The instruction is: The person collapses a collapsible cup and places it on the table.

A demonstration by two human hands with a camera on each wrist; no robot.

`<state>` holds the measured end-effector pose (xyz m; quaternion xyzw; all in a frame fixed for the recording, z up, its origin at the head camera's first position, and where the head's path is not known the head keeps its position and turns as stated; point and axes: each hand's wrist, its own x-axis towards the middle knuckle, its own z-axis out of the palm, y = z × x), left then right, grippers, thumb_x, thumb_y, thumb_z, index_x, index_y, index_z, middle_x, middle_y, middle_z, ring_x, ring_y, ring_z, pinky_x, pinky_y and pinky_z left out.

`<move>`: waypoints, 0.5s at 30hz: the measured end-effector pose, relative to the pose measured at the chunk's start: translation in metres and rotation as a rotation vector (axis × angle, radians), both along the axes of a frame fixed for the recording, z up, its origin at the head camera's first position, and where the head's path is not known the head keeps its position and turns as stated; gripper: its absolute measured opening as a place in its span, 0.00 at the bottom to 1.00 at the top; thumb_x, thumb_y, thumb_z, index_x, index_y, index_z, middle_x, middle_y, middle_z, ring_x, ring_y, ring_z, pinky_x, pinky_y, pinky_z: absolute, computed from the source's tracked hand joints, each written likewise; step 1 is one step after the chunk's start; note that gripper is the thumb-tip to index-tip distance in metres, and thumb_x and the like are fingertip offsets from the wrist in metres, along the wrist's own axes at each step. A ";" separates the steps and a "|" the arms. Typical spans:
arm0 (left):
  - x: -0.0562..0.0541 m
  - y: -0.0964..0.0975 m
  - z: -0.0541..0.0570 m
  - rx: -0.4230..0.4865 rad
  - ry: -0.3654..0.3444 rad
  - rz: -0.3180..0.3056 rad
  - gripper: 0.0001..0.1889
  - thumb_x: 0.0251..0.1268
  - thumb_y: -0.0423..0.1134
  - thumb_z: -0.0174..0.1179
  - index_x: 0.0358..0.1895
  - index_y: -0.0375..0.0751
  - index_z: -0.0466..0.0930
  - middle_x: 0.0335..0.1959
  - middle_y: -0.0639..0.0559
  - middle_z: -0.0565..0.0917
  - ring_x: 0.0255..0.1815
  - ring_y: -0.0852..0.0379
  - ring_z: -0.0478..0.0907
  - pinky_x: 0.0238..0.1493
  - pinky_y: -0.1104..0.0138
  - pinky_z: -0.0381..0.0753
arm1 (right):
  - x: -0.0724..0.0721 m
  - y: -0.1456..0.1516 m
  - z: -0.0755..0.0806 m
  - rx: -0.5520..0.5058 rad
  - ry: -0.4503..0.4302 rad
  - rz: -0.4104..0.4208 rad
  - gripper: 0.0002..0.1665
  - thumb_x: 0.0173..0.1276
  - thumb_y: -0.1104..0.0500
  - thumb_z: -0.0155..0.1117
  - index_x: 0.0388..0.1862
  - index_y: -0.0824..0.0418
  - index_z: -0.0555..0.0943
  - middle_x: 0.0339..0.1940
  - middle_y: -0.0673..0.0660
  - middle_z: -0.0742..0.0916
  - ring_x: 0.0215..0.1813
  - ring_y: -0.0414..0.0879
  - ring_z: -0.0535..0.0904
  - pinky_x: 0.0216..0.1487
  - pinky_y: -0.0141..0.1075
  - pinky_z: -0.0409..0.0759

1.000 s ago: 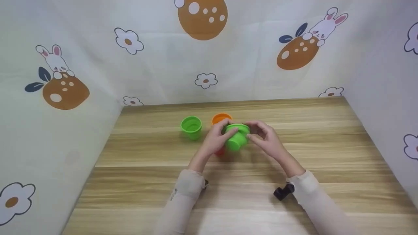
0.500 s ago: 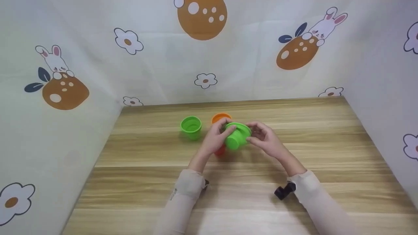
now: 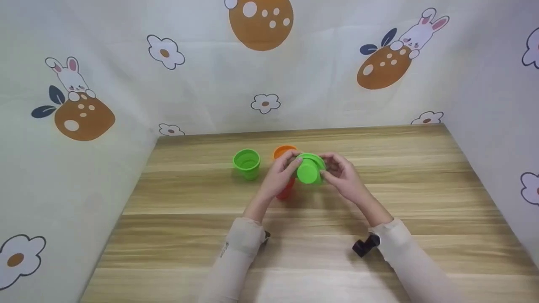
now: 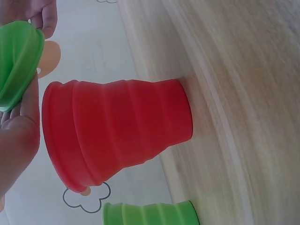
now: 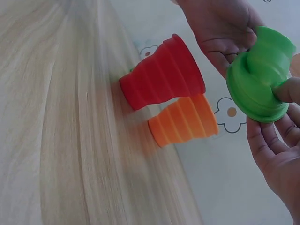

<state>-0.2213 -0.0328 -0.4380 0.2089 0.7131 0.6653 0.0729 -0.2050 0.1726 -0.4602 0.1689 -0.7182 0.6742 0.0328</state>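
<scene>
Between both hands, held up off the table, is a green collapsible cup. Its wall is partly folded in and twisted near the rim, as the right wrist view shows. The left hand grips its left side, thumb on the wall. The right hand pinches the right side, its thumb pressing into the fold in the right wrist view. The cup's base tilts toward the head camera. Just below the left hand stands a red cup, unfolded and upright, mostly hidden by that hand in the head view.
An orange cup stands upright behind the red one, partly covered by the left hand in the head view. To the left stands another green cup, upright and unfolded. All rest on a wooden table before a patterned cloth wall.
The held green cup has tipped so that its base turns more toward the head camera, and it has shifted slightly up and right. The standing cups have stayed put.
</scene>
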 end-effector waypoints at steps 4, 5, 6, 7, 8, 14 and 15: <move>0.001 -0.002 0.001 0.057 -0.022 -0.082 0.23 0.72 0.30 0.47 0.68 0.30 0.63 0.59 0.32 0.79 0.51 0.62 0.78 0.52 0.70 0.79 | -0.002 0.001 0.001 -0.059 -0.053 0.013 0.23 0.65 0.78 0.54 0.59 0.80 0.70 0.45 0.47 0.84 0.48 0.35 0.83 0.50 0.26 0.83; 0.001 -0.002 0.001 0.057 -0.019 -0.099 0.26 0.70 0.29 0.48 0.70 0.31 0.60 0.61 0.31 0.78 0.53 0.60 0.78 0.54 0.69 0.79 | -0.002 0.002 0.002 -0.074 -0.070 0.020 0.23 0.65 0.78 0.54 0.60 0.79 0.69 0.44 0.47 0.84 0.47 0.35 0.83 0.49 0.27 0.83; 0.001 -0.002 0.001 0.054 -0.014 -0.117 0.28 0.67 0.28 0.49 0.71 0.32 0.58 0.64 0.31 0.76 0.56 0.57 0.77 0.56 0.67 0.79 | -0.002 0.002 0.002 -0.085 -0.084 0.026 0.23 0.66 0.77 0.54 0.60 0.79 0.69 0.44 0.46 0.84 0.48 0.36 0.83 0.49 0.27 0.84; 0.001 -0.002 0.001 0.041 -0.004 -0.129 0.31 0.65 0.26 0.50 0.72 0.33 0.56 0.66 0.32 0.74 0.60 0.54 0.76 0.58 0.65 0.79 | -0.002 0.002 0.002 -0.097 -0.098 0.026 0.23 0.66 0.77 0.54 0.60 0.78 0.69 0.44 0.46 0.84 0.48 0.36 0.83 0.50 0.28 0.84; 0.002 -0.002 0.000 0.026 0.003 -0.137 0.33 0.64 0.26 0.52 0.73 0.35 0.54 0.68 0.33 0.72 0.63 0.51 0.75 0.61 0.63 0.78 | -0.002 0.002 0.002 -0.115 -0.115 0.022 0.22 0.66 0.76 0.54 0.60 0.76 0.69 0.43 0.46 0.84 0.48 0.36 0.84 0.50 0.28 0.85; 0.005 0.004 -0.002 -0.048 -0.004 -0.119 0.48 0.60 0.27 0.66 0.78 0.45 0.44 0.78 0.40 0.58 0.72 0.41 0.70 0.67 0.54 0.77 | -0.002 0.001 0.004 -0.188 -0.183 -0.022 0.21 0.68 0.75 0.53 0.61 0.70 0.69 0.42 0.48 0.83 0.47 0.38 0.84 0.49 0.31 0.86; 0.005 0.005 -0.002 -0.068 0.005 -0.101 0.49 0.59 0.28 0.68 0.78 0.46 0.44 0.79 0.41 0.57 0.72 0.41 0.70 0.67 0.55 0.77 | -0.002 0.001 0.004 -0.198 -0.189 -0.027 0.21 0.68 0.75 0.53 0.60 0.70 0.69 0.41 0.48 0.83 0.46 0.38 0.84 0.48 0.31 0.86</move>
